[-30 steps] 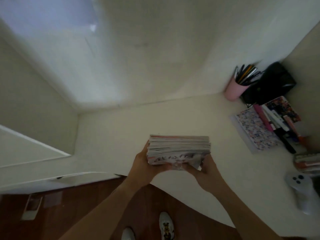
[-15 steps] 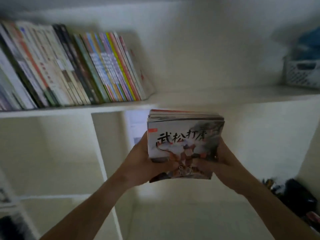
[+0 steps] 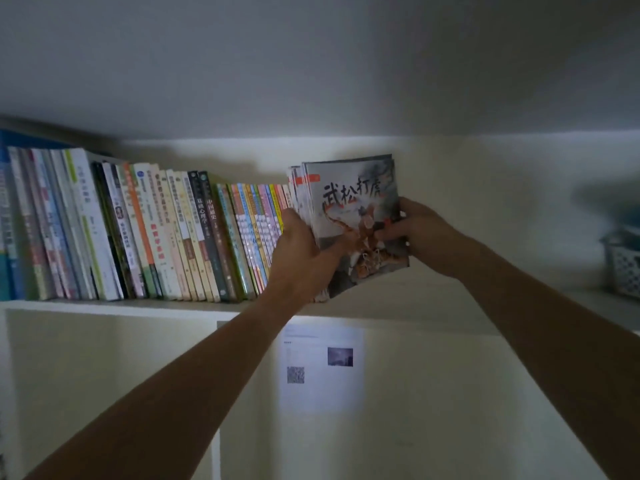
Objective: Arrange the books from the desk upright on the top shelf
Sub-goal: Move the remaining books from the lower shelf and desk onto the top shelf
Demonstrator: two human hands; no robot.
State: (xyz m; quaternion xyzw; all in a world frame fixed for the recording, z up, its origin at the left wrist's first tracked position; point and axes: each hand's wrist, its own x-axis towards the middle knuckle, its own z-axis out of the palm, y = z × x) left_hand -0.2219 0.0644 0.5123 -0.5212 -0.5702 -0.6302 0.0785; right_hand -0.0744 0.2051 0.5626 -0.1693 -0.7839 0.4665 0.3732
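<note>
Both hands clamp 1 stack of thin books [image 3: 353,223] upright: left hand [image 3: 299,252] on its spine side, right hand [image 3: 420,233] on the open edge. Stack's lower edge sits at the top shelf [image 3: 433,303], just right of the shelved book row [image 3: 145,233]; bare shelf runs right of it toward a basket [image 3: 625,268].

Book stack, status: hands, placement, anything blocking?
Both hands, left and right, hold the book stack at its sides. Stack tilted, lower edge at the top shelf, beside the shelved row. Nothing blocking.

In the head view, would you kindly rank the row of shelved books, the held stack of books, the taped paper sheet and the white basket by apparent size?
1. row of shelved books
2. stack of books and paper sheet: look alike, left unranked
3. white basket, cut off by the frame edge, so unsure
</note>
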